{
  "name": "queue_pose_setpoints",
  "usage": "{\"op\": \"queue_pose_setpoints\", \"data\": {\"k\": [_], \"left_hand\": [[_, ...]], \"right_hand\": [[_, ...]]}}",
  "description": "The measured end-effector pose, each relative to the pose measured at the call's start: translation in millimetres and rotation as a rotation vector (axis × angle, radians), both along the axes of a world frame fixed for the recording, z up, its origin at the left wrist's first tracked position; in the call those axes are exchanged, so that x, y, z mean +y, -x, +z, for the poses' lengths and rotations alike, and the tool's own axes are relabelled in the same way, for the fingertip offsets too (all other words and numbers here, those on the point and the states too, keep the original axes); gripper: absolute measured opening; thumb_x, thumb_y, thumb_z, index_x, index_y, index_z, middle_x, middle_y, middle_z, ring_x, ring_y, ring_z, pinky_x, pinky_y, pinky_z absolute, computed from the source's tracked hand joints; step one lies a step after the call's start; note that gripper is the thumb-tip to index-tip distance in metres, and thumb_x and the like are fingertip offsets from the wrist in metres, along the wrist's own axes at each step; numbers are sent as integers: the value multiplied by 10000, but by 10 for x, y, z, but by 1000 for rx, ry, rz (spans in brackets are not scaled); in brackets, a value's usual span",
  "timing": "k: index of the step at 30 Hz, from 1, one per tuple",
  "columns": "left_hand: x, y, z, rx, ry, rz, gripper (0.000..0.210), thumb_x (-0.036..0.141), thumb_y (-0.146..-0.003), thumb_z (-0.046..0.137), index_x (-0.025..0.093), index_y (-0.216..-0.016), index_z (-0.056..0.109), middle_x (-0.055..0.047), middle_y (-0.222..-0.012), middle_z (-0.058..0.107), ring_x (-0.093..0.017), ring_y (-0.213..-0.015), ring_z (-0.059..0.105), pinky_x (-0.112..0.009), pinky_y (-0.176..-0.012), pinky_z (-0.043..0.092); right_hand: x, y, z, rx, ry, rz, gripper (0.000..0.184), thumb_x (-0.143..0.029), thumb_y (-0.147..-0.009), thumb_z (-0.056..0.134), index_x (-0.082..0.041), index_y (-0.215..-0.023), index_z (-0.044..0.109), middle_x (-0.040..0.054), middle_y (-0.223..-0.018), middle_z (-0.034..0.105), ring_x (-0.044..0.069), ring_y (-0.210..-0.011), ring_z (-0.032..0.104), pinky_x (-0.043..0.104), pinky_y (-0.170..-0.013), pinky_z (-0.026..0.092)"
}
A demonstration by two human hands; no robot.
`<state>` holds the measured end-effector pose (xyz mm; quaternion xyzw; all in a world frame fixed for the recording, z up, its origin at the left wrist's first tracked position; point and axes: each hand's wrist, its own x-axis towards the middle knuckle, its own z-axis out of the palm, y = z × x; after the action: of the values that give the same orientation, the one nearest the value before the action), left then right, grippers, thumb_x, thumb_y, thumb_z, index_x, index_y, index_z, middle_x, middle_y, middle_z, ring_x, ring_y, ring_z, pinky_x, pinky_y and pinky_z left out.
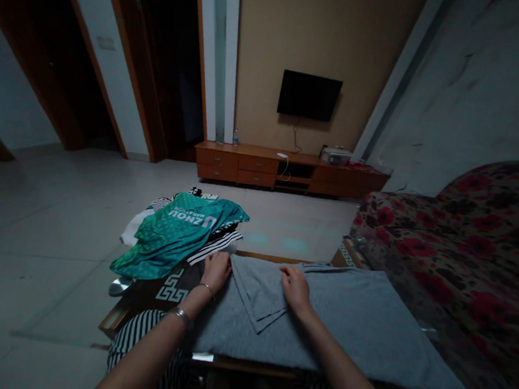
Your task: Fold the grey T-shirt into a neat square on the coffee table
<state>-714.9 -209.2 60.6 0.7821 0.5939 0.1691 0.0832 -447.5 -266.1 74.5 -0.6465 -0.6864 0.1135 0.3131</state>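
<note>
A grey T-shirt lies spread along the low table, one sleeve-like flap folded over its left part with the tip pointing toward me. At the far left corner of this flap, my left hand is closed, its fingers pinching the cloth's edge. My right hand rests over the flap's right side, fingers bent and closed on the fabric; the fingertips are partly hidden. A bracelet and a metal band show on my left wrist.
A pile of clothes with a green printed shirt on top lies at the table's left end. The low table has a key-pattern cover. A flowered sofa stands at right. Beyond are a TV cabinet and a wall-mounted television.
</note>
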Motion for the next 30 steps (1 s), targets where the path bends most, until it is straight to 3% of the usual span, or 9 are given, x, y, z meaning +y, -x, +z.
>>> {"op": "queue_pose_setpoints", "data": {"k": [3, 5, 8, 13, 16, 19, 25, 30], "left_hand": [[140, -54, 11, -68, -15, 13, 496, 68, -748, 503, 195, -1226, 545, -131, -1257, 539, -286, -1225, 405, -479, -1008, 278], [254, -90, -8, -121, 7, -23, 536, 36, -709, 514, 251, -1194, 585, -77, -1255, 562, -253, -1222, 427, -426, -1002, 307], [449, -135, -59, -215, 65, -38, 363, 74, -717, 527, 224, -1012, 674, -47, -1124, 648, -216, -1109, 535, -343, -942, 386], [655, -180, -127, -345, 125, 29, 202, 143, -736, 507, 164, -863, 663, -33, -876, 697, -188, -854, 628, -274, -774, 460], [691, -187, -133, -366, 127, 41, 136, 152, -708, 524, 158, -789, 632, -13, -789, 675, -179, -787, 616, -255, -711, 453], [740, -188, -129, -350, 121, 61, 104, 139, -685, 536, 156, -755, 611, -2, -732, 648, -168, -738, 595, -244, -672, 438], [911, -169, -74, -224, 97, 60, 83, 96, -676, 562, 154, -702, 615, -26, -774, 623, -185, -829, 570, -267, -772, 434], [758, -254, 120, -109, 45, 88, 265, 19, -726, 479, 148, -874, 657, -99, -966, 613, -233, -975, 541, -339, -871, 413]], "right_hand": [[213, -526, -43, 2, 178, -290, 352, -221, -858, 470, -98, -1162, 600, 184, -1157, 617, 258, -1131, 542, 391, -1011, 361], [367, -723, -85, 75, 310, -344, 404, -292, -829, 546, -92, -1176, 595, 201, -1142, 629, 293, -1117, 562, 427, -987, 383], [596, -805, -143, 201, 361, -283, 371, -343, -806, 577, -102, -1077, 653, 158, -1058, 682, 265, -1028, 623, 373, -905, 458], [870, -788, -234, 399, 375, -182, 356, -332, -823, 519, -92, -1033, 678, 108, -974, 719, 202, -883, 677, 283, -741, 523], [931, -810, -312, 444, 366, -175, 367, -291, -742, 608, -104, -1050, 675, 101, -1014, 712, 209, -919, 674, 292, -771, 526], [956, -821, -386, 453, 330, -169, 510, -169, -641, 661, -129, -1149, 639, 91, -1145, 673, 201, -1025, 642, 298, -879, 497], [921, -854, -455, 435, 252, -159, 566, -66, -634, 586, -152, -1192, 624, 80, -1246, 622, 188, -1159, 563, 322, -1030, 396], [802, -996, -403, 518, 291, -166, 534, -74, -622, 636, -133, -1153, 639, 64, -988, 698, 174, -914, 635, 310, -877, 491]]}}
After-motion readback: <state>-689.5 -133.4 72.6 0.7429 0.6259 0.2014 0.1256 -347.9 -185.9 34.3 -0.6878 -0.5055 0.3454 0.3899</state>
